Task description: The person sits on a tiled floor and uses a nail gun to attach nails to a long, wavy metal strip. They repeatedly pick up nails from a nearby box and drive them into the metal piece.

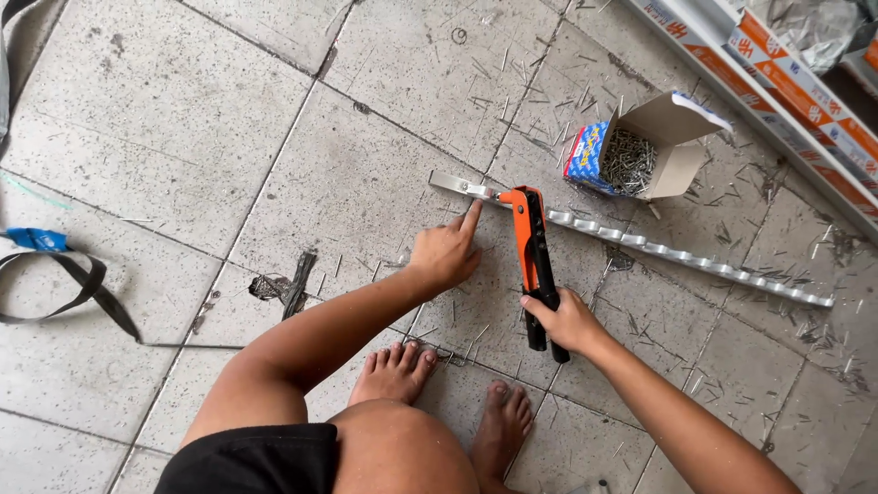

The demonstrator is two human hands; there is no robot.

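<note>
Orange-bodied with black grips, a hand riveter (534, 261) stands nose-down on a long metal strip (640, 243) that lies on the tiled floor (183, 119), its head meeting the strip just ahead of the left fingertips. The right hand (567, 322) is wrapped around the black handles at their lower end, fingers curled tight, which keeps the tool steady over that spot. The left hand (448, 254) lies beside the tool with its index finger stretched out and pressed onto the strip, seemingly to pin it flat against the floor. Beyond the right hand, past the strip, an open cardboard box (645, 146) of rivets sits within reach. Spent pins (512, 101) litter the tiles around both hands. Bare feet (439, 384) rest just below the hands.
</note>
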